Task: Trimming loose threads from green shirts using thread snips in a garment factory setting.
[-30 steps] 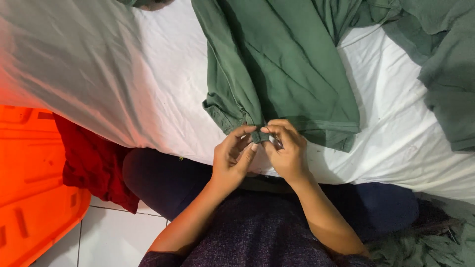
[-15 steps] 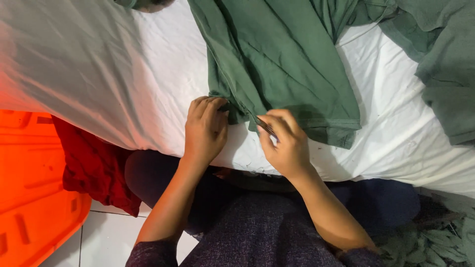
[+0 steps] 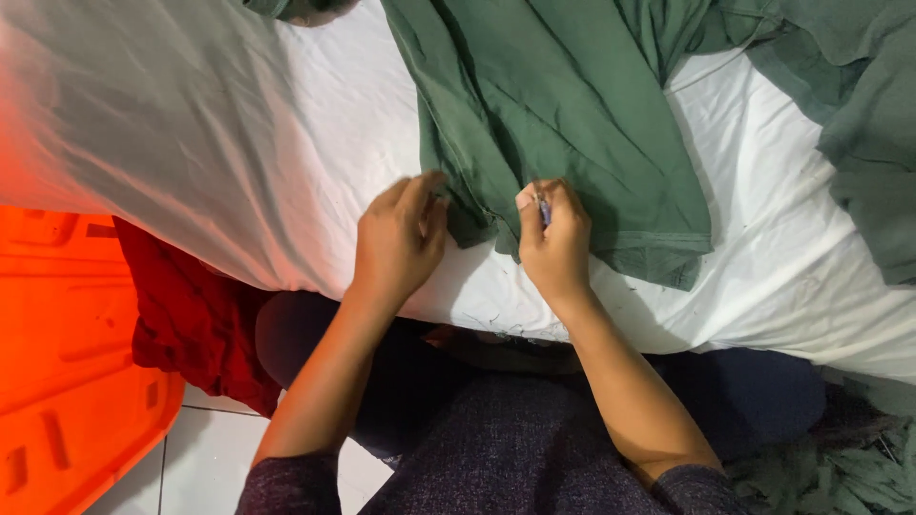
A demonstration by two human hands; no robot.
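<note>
L hand (image 3: 399,238) flat on green garment (image 3: 563,114); R hand (image 3: 553,238) fisted, pinching small tool (image 3: 544,212).

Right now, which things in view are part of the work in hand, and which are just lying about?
In hand:
- green garment, spread on the white sheet
- left hand, flat on the garment's edge
- right hand, fingers pinched on a small thin tool

Lying about:
- red cloth
- orange plastic crate
- more green fabric at right
- green scraps

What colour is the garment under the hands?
Dark green; the garment shows best in the head view.
</note>
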